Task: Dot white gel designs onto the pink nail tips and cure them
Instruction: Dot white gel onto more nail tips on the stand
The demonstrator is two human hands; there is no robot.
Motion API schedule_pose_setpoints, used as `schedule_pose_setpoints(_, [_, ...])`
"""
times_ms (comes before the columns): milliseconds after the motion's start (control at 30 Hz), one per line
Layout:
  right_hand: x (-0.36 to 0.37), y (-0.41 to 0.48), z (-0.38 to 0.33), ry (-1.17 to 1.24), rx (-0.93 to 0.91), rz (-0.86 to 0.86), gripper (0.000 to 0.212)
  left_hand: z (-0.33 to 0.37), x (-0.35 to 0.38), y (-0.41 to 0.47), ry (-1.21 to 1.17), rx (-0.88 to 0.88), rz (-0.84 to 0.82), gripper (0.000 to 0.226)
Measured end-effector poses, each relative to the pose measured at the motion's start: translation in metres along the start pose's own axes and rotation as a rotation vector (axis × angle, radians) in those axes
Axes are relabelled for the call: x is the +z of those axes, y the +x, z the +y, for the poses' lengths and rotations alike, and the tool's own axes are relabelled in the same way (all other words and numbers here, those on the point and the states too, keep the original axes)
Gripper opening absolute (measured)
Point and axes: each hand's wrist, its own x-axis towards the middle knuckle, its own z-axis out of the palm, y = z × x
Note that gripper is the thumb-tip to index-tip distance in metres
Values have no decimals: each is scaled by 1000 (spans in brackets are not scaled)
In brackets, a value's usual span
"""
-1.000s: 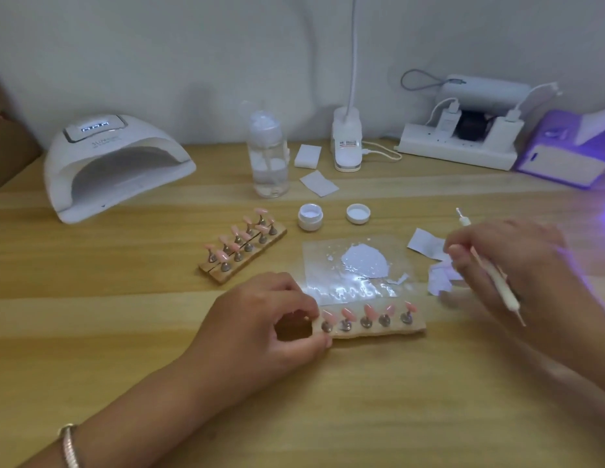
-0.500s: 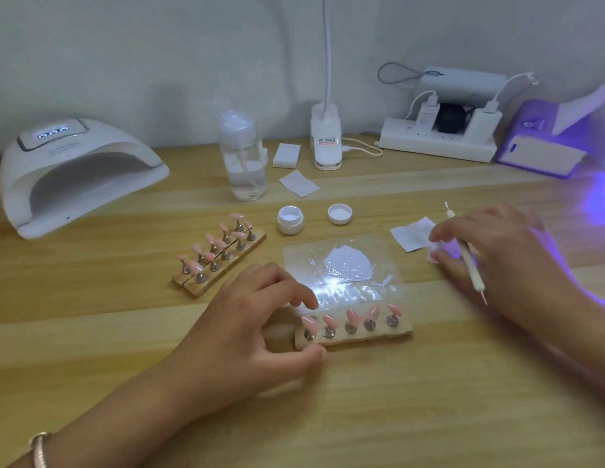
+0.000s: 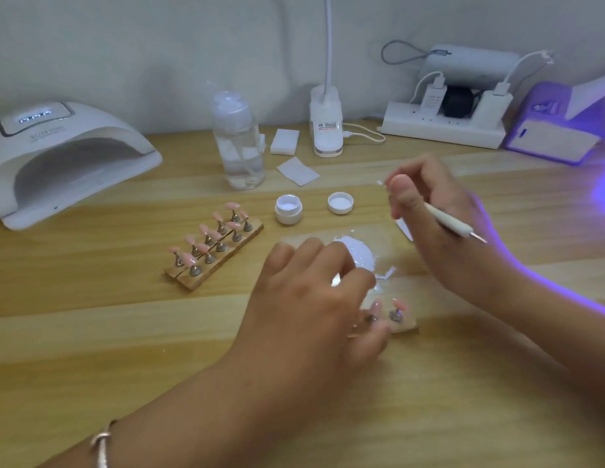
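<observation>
Nail work in progress: a person's left hand (image 3: pixel 311 298) covers most of a wooden strip (image 3: pixel 405 325) of pink nail tips (image 3: pixel 399 303) on a wood surface (image 3: pixel 92 315). Its fingers (image 3: pixel 358 276) are curled over the strip and its thumb is against the near edge. Only two tips show, just right of those fingers. The right hand (image 3: pixel 439 224) is beyond the strip, thumb and fingers pinched on a white dotting pen (image 3: pixel 449 222) whose metal point sticks out to the right. Between the two hands a puddle of white gel (image 3: pixel 362 255) lies on a clear sheet (image 3: pixel 389 238), partly hidden by the left knuckles. Beyond the left fingers stand an open jar (image 3: pixel 288 209) and its lid (image 3: pixel 340 203). Well to their left, a second strip (image 3: pixel 200 278) carries two rows of pink tips. A white curing lamp (image 3: pixel 68 160) sits far left, a clear bottle (image 3: pixel 240 146) stands behind the jar, and a purple-lit lamp (image 3: pixel 557 136) glows beyond the right hand. A bracelet (image 3: pixel 102 444) circles the left wrist.
</observation>
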Motion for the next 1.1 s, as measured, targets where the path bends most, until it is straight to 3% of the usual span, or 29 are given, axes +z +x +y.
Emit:
schedule_pose_setpoints(267, [19, 4, 20, 272, 38, 176, 40, 14, 16, 16, 111, 67, 66, 25])
schedule_pose_setpoints(500, [21, 0, 24, 238, -2, 142, 39, 22, 30, 9, 221, 262, 257, 19])
schedule_pose_setpoints(633, [19, -1, 22, 227, 0, 101, 38, 10, 18, 6, -64, 232, 337, 14])
schedule_pose_setpoints(767, [21, -2, 20, 219, -1, 38, 45, -21, -1, 4, -457, -44, 249, 1])
schedule_pose_setpoints(867, [23, -3, 20, 166, -10, 0, 48, -46, 2, -1, -730, -259, 182, 9])
schedule_pose_setpoints(1100, [24, -4, 19, 191, 10, -41, 40, -63, 13, -1, -868, -308, 128, 4])
